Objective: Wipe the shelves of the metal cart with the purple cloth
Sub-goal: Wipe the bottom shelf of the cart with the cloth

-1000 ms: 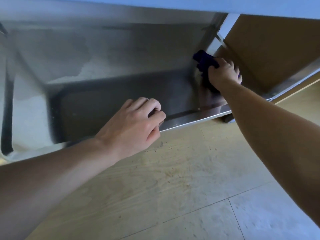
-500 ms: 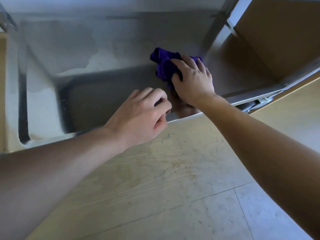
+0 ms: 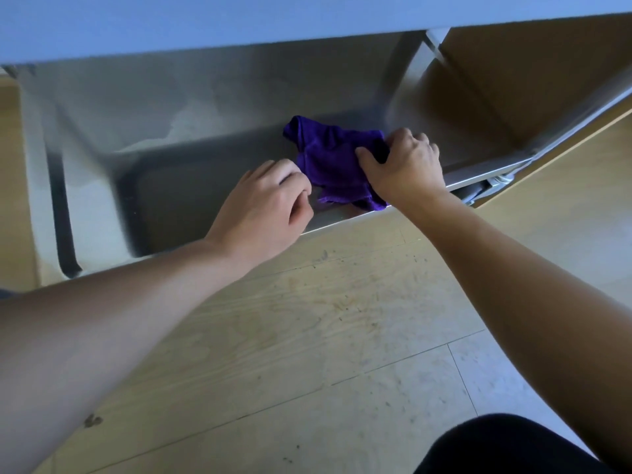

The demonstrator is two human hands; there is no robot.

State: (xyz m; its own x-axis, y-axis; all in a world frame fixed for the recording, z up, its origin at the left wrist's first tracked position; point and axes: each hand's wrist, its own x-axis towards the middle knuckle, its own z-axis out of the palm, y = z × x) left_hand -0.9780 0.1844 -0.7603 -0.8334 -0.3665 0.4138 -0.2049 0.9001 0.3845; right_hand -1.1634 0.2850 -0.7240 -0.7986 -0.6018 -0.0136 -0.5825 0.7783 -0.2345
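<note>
The purple cloth (image 3: 333, 162) lies spread on the bottom shelf (image 3: 191, 186) of the metal cart, close to the shelf's front edge. My right hand (image 3: 402, 167) presses on the cloth's right side with its fingers curled over the fabric. My left hand (image 3: 265, 208) rests curled on the shelf's front rim, just left of the cloth, its knuckles near the cloth's edge. The upper shelf (image 3: 239, 22) hangs above and hides the back of the bottom shelf.
A cart upright (image 3: 432, 42) stands at the back right. A caster wheel (image 3: 475, 193) shows under the shelf's right front corner. Wooden floor (image 3: 325, 319) lies in front of the cart. A dark-clothed knee (image 3: 506, 446) sits at the lower right.
My right hand has dragged the cloth from the far right corner toward the front middle of the shelf, where the cloth now lies more spread out. My left hand stayed on the rim.
</note>
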